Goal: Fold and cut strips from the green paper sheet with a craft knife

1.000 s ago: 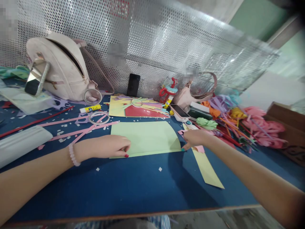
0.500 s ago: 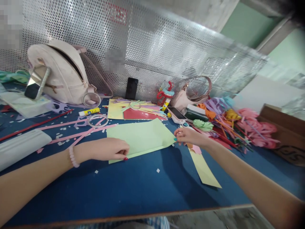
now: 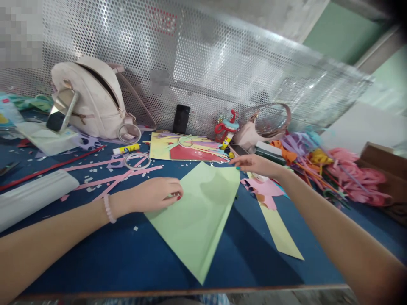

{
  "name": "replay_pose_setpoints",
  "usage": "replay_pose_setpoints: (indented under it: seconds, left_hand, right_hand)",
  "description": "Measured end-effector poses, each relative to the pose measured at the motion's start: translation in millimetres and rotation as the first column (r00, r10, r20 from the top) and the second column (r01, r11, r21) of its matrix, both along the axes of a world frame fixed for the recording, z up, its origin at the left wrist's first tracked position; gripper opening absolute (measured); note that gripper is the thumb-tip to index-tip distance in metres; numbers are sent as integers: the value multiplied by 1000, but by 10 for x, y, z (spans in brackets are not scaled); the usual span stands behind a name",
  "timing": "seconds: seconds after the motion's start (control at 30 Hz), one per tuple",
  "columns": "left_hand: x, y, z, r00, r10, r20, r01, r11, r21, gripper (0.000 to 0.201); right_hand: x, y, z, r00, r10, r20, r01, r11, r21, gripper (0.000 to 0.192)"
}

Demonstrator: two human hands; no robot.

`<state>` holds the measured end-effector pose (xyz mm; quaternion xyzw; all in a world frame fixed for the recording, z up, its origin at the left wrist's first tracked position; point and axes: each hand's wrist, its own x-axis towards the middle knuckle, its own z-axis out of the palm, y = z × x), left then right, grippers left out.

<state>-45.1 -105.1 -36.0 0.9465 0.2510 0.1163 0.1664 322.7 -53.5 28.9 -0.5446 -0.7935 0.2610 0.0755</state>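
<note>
A light green sheet of paper (image 3: 190, 224) lies turned cornerwise on the blue table, a narrow fold along its right edge. My right hand (image 3: 257, 164) has its fingers at the sheet's far right corner and pinches it. Over the left part of the paper rests my left hand (image 3: 159, 194), its fingers loosely curled with a gap by the thumb and nothing between them. Beneath my right forearm are a pink paper cutout (image 3: 265, 188) and a pale yellow paper strip (image 3: 281, 233).
A glue stick (image 3: 126, 149), a tape roll (image 3: 137, 160) and pink strips (image 3: 112, 183) lie left. Behind stand a white backpack (image 3: 92, 99), a propped phone (image 3: 181, 119) and a red-and-blue cup (image 3: 227, 127). Colourful paper bundles (image 3: 349, 169) and a cardboard box (image 3: 377, 163) are right.
The green sheet has rotated, one corner now pointing towards the table's front edge. My right hand moved away from me with a corner; my left hand loosened from the near edge.
</note>
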Motion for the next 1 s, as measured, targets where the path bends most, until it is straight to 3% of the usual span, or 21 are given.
replay_pose_setpoints:
  seconds: [0.1,0.33,0.47,0.63,0.77,1.0]
  left_hand:
    - [20,-10,-86,1000,-24,18,23,999,48,23]
    - [32,-24,-192,992,-119,38,113,984,141,28]
    - [42,-52,-203,982,-182,-39,186,976,117,38]
    - [48,-53,-221,968,-188,-163,193,981,13,45]
    - [56,-46,-221,969,-184,-165,185,983,-5,45]
    - [61,-66,-242,972,-153,-180,155,988,-4,47]
  right_hand:
    - [-158,57,-58,991,76,114,-88,991,103,41]
    - [-701,291,-375,982,37,185,-87,959,271,37]
    - [-866,288,-543,961,-22,275,-80,933,352,40]
    - [-782,61,-662,853,-217,474,21,923,385,50]
    - [-645,-191,-664,751,-243,614,60,951,302,49]
    - [-474,-687,-636,763,-219,608,68,963,261,48]
